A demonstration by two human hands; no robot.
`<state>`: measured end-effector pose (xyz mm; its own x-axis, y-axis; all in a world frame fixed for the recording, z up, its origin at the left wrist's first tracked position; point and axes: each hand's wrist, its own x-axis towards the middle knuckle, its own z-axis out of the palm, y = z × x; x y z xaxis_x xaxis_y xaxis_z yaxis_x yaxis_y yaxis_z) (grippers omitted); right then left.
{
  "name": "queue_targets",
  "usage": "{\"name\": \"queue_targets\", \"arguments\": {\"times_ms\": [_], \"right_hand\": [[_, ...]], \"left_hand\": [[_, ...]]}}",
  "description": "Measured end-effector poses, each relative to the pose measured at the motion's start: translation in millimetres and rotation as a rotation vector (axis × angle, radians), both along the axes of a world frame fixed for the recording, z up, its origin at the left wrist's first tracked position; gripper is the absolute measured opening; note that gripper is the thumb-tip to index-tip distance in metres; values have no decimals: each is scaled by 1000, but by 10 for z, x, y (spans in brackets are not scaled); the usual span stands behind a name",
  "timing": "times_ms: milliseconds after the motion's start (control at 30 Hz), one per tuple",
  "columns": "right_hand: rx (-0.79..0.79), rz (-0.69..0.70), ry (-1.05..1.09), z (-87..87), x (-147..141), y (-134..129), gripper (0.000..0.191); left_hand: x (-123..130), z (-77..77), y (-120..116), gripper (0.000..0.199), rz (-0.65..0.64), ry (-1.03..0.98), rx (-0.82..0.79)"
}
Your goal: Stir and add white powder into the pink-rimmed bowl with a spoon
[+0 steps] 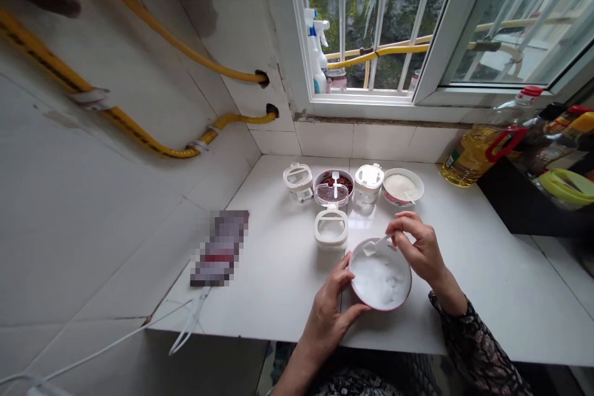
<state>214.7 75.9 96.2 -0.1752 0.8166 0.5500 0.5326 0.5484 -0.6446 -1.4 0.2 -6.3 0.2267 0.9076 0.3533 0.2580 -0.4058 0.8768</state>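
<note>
My left hand [330,306] grips the left rim of a bowl [387,308] near the counter's front edge. White granules [378,278] fill much of this bowl. Between the fingertips of my right hand [420,247] is a small white spoon [370,249], its scoop over the far side of the bowl. Just behind stands a clear jar with its lid raised [331,229]. Farther back, a bowl of dark red grains [348,180] has a white spoon [335,182] in front of it. Lidded clear jars [297,180] [369,182] flank that bowl.
A bowl of pale grains [403,185] stands at the back right. An oil bottle [464,154] and a black box [503,198] of condiments sit along the right. At left lies a blurred flat object [220,247] with a white cable [190,322]. Yellow hoses [162,148] run along the wall.
</note>
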Motion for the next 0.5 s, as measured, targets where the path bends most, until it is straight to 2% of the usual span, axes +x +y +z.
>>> {"name": "queue_targets", "arguments": {"times_ms": [267, 500], "right_hand": [[-108, 184, -182, -142, -78, -12, 22], [-307, -17, -4, -112, -20, 4, 22]], "left_hand": [[-14, -23, -15, 40, -3, 4, -26], [-14, -9, -12, 39, -5, -8, -37]]}}
